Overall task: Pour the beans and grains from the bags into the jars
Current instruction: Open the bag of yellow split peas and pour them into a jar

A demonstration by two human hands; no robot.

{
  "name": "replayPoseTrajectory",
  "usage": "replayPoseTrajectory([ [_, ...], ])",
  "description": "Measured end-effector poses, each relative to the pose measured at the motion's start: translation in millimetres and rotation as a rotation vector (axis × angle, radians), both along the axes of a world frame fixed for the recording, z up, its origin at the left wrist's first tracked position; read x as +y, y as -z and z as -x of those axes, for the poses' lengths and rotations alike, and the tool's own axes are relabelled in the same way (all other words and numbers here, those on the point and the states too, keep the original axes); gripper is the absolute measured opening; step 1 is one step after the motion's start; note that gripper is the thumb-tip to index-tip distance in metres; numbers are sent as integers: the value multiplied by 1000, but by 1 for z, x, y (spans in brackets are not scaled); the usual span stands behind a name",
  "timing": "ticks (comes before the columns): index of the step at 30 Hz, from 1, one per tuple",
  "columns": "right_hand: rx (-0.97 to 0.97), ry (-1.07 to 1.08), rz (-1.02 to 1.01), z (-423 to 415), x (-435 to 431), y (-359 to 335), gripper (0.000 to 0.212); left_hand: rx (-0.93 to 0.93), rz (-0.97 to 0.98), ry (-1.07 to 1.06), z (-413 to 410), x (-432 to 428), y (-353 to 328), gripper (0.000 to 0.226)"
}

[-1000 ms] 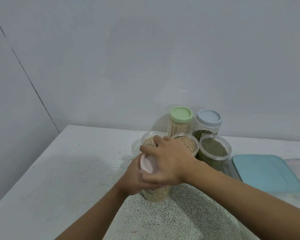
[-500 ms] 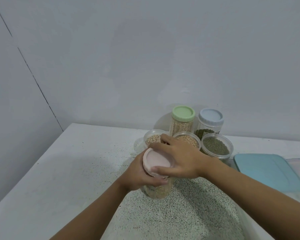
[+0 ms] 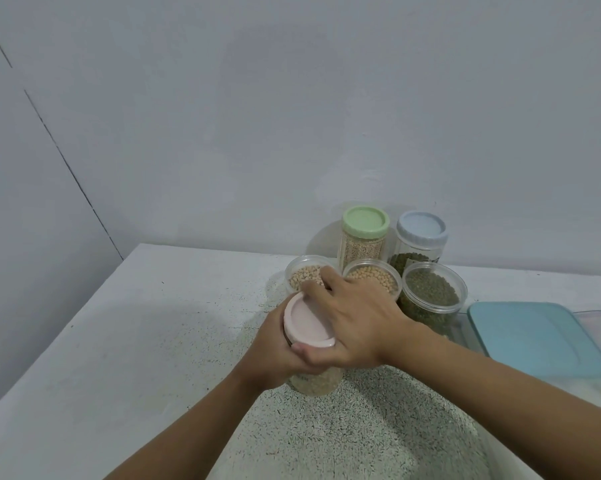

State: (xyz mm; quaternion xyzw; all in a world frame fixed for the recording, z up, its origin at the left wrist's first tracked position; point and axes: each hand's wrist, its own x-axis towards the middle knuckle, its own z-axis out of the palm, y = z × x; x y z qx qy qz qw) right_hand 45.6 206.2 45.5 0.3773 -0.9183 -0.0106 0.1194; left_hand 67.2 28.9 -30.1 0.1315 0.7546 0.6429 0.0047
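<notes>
Pink-lidded jar [image 3: 309,325], pale grain, lid on, mid-table; three open filled jars [image 3: 430,296] at 1 o'clock; two lidded jars [image 3: 365,237] behind.

Most likely a home kitchen or pantry corner: a white speckled countertop [image 3: 146,341] set against bare, pale painted walls [image 3: 292,116]. Suggested by household dry-food storage grouped at the back: a green-lidded jar [image 3: 364,227] of pale grain, a blue-lidded jar [image 3: 421,230] of dark green beans, an open jar of yellow beans [image 3: 372,280], an open jar of green beans [image 3: 430,296], and a teal-lidded plastic box [image 3: 534,337].
</notes>
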Motion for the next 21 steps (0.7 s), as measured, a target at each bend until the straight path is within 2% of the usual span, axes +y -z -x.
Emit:
replayPoseTrajectory([
  [3,3,4,55,-2,-1,2,89,1,7,26,-1,1,1,80],
  [6,-94,21,190,-4,0,9,86,-19,34,58,0,-2,-4,89],
  [11,-522,52,659,-7,7,25,93,-24,133,131,-6,-12,-14,101],
  [14,-667,40,828,-6,12,32,91,-78,115,198,-11,-24,-19,93],
  [19,-946,39,995,-8,14,40,81,-199,71,280,-11,-38,-28,60],
  [21,-941,69,1031,-10,11,43,81,-245,76,241,-13,-32,-28,66],
])
